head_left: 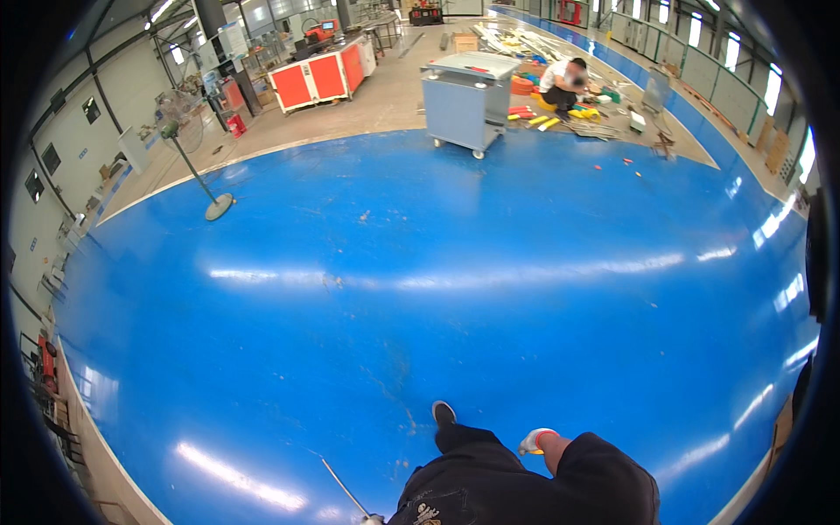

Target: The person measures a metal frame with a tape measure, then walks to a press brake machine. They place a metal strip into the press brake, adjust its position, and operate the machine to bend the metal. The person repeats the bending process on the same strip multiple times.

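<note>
My left hand (374,520), in a pale glove, shows only in part at the lower edge. It is closed around a thin, straight metal rod (345,487) that slants up and to the left over the floor. On the other side of my dark clothing, my right hand (532,442) hangs in a white glove with a red and yellow cuff. Its fingers look curled in, and no object shows in them; the palm is turned away. One shoe (444,411) is set forward on the glossy blue floor (350,332).
A grey-blue wheeled cabinet (464,109) stands ahead. Behind it a person (563,86) crouches among scattered parts and long pale strips (534,44). A pedestal fan (194,175) stands at left, near a red-and-white workbench (322,73). A red fire extinguisher (235,125) is beside it.
</note>
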{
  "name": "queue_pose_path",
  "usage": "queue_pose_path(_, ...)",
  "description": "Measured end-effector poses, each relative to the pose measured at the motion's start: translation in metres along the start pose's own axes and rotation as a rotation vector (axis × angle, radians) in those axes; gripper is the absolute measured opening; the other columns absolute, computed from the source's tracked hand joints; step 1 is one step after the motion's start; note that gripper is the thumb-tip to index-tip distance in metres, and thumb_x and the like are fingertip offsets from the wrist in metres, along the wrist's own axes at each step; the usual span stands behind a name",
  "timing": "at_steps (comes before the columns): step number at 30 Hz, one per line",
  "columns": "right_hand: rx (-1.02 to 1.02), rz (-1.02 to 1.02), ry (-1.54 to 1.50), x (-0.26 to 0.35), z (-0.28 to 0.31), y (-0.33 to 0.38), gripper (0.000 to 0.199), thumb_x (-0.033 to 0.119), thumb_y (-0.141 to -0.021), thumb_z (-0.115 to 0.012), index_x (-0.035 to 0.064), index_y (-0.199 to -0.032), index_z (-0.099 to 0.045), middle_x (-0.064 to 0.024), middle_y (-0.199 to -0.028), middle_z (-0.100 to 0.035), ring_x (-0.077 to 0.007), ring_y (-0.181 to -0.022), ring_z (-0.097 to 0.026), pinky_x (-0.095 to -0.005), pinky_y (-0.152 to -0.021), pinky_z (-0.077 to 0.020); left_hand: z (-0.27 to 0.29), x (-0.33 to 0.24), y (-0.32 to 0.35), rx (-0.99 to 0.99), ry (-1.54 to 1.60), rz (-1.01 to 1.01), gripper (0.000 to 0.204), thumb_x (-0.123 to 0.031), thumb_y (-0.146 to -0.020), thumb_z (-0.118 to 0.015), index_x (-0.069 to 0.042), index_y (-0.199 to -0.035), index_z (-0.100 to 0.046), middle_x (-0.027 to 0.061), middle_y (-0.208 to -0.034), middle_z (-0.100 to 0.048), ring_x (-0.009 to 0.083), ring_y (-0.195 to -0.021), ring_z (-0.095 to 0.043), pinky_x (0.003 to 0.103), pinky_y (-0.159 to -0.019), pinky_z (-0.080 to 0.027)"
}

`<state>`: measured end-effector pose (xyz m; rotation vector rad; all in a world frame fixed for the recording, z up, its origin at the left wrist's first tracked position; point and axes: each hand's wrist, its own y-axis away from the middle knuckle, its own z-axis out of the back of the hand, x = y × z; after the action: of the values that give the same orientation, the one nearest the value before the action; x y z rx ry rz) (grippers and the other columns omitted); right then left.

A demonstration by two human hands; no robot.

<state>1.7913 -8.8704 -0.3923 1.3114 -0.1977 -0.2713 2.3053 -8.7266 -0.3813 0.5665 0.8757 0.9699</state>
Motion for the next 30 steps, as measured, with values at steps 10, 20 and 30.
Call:
queue_pose_path(10, -0.134, 0.229, -0.002, 0.418, 0.441, -0.067, 0.081, 0.052, -0.078, -0.076, 0.0109, -0.147, -0.061, -0.0182, -0.149, -0.062, -0.0375, -0.133, -0.063, -0.0489, -0.106, -0.0515, 0.149, -0.284, -0.277, 0.015, 0.065, 0.065, 0.028, -0.029, -0.095, -0.063, -0.009, -0.109, -0.074, 0.0194, -0.099, -0.075, 0.0382, -0.089, -0.072, 0.051, -0.077, -0.058)
queue_pose_path(20, -0.182, 0.117, -0.16, 0.755, 0.736, -0.104, 0.089, 0.05, -0.078, -0.078, 0.0077, -0.153, -0.054, -0.0179, -0.126, -0.073, -0.0313, -0.101, -0.075, -0.0439, -0.083, -0.0608, 0.374, -0.552, -0.577, 0.021, 0.038, 0.092, 0.026, -0.03, -0.095, -0.063, -0.01, -0.107, -0.074, 0.0204, -0.098, -0.075, 0.0405, -0.09, -0.072, 0.052, -0.078, -0.058)
queue_pose_path(30, 0.118, 0.024, 0.087, 0.964, 1.065, -0.275, 0.081, 0.054, -0.08, -0.077, 0.0057, -0.144, -0.064, -0.0174, -0.145, -0.066, -0.0376, -0.123, -0.067, -0.0469, -0.103, -0.0544, 0.513, -0.88, -0.873, -0.115, 0.157, 0.09, 0.025, -0.03, -0.094, -0.064, -0.01, -0.105, -0.074, 0.0208, -0.096, -0.075, 0.042, -0.089, -0.072, 0.054, -0.077, -0.058)
